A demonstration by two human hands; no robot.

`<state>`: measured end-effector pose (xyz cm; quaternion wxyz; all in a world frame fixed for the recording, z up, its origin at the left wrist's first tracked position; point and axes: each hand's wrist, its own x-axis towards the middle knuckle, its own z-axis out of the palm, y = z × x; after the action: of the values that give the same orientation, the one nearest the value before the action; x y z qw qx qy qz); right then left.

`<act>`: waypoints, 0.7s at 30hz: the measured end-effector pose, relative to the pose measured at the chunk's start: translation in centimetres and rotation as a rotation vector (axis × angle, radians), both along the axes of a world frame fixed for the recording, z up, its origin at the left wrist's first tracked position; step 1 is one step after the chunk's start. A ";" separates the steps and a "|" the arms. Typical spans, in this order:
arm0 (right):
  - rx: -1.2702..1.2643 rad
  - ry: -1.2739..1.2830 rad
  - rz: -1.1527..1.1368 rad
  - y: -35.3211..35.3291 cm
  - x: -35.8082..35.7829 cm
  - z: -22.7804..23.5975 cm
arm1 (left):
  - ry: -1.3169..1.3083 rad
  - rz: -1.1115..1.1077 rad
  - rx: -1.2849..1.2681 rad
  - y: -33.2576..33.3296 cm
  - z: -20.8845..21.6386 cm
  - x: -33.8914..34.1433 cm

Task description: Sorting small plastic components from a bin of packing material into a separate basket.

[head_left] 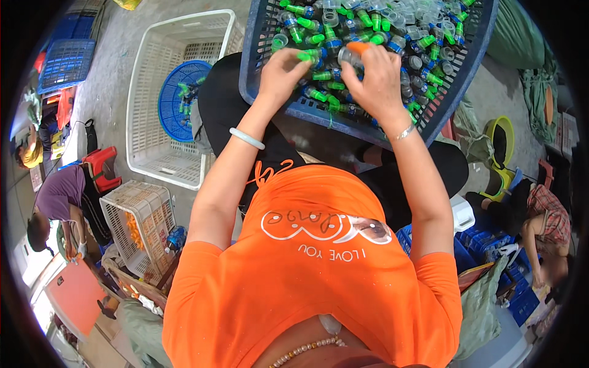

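A large blue crate [311, 118] in front of me is heaped with small clear bottles [332, 40] with green caps and blue labels, mixed with clear plastic cups [412, 32]. Over its near part, my left hand [282, 76] is closed, fingertips pinching a small green-capped bottle [316, 54]. My right hand [377, 81] grips a clear plastic cup [350, 57] between thumb and fingers, close to that bottle. Something orange [358, 46] covers or lies along the right index finger; which of the two, I cannot tell.
Left of me, a white basket [136, 110] contains a round blue basket [164, 101] with more green-capped bottles. A white crate [116, 205] with orange pieces stands nearer. People work at the left [64, 184] and right [543, 227]. A yellow basin [504, 138] and blue crates [521, 300] are at right.
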<state>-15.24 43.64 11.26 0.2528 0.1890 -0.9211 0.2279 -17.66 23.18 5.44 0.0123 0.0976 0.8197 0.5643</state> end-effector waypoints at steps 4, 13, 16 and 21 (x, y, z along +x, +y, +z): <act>-0.281 -0.198 -0.020 -0.1 1.9 -0.7 | -0.356 0.003 0.712 0.9 2.1 0.9; -0.765 -0.617 0.106 -0.7 1.9 -1.2 | -0.569 -0.127 0.394 1.3 4.2 3.7; -0.858 -0.818 0.263 -1.1 2.5 -1.3 | -0.553 -0.005 0.391 1.8 4.8 4.0; -0.788 -0.752 0.308 -1.6 3.1 -1.4 | -0.623 0.093 0.333 2.0 5.6 4.3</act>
<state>-12.15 42.02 9.90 -0.0774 0.1182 -0.7548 0.6406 -13.37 25.14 11.07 0.2198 -0.1159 0.6769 0.6929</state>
